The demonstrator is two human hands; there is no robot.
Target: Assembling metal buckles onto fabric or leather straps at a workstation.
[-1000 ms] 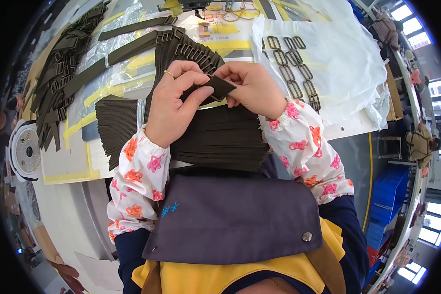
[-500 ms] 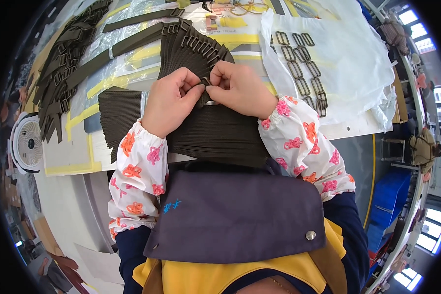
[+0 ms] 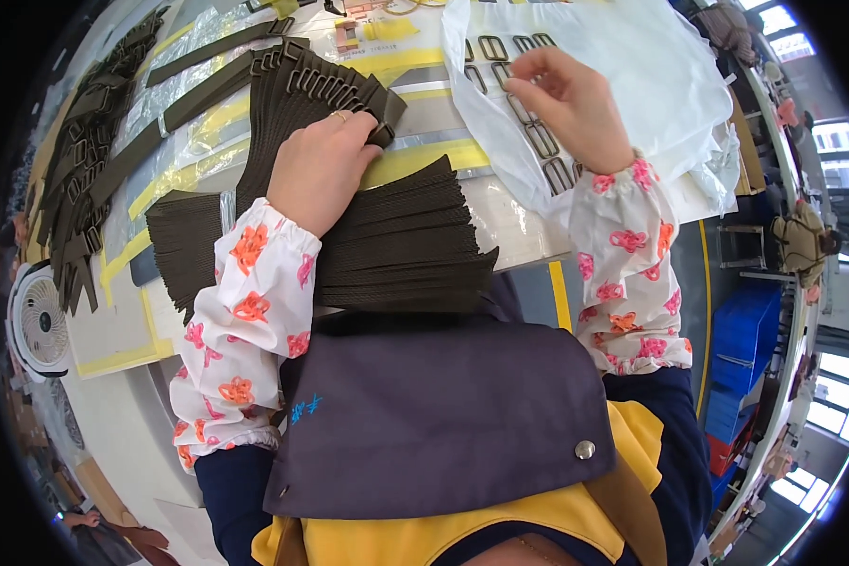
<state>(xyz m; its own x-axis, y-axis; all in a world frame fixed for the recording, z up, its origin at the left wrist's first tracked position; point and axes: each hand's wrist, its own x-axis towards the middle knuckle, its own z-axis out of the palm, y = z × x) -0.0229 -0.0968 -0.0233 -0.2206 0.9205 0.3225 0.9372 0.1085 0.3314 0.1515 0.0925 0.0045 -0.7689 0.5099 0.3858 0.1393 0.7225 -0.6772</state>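
Observation:
My left hand (image 3: 321, 170) is closed at the end of a dark olive webbing strap (image 3: 387, 106), beside a fan of straps (image 3: 272, 127) with dark slider buckles along their ends. Its palm rests over the webbing and hides part of it. Below lies a thick stack of cut straps (image 3: 406, 255), their ends spread to the right. Over the white plastic sheet (image 3: 651, 85), my right hand (image 3: 575, 108) is open, thumb and forefinger apart above the rows of metal slider buckles (image 3: 541, 140). No buckle shows between those fingers.
A heap of buckled straps (image 3: 80, 170) lies at the table's far left, with a long strap (image 3: 127, 170) beside it. Yellow tape (image 3: 434, 156) marks the tabletop. A white fan (image 3: 42, 321) stands left; blue bins (image 3: 745, 340) stand right.
My hands have parted from their pinch around a strap and buckle. The right hand has moved right to the loose buckles; the left has settled on the straps. The view has shifted.

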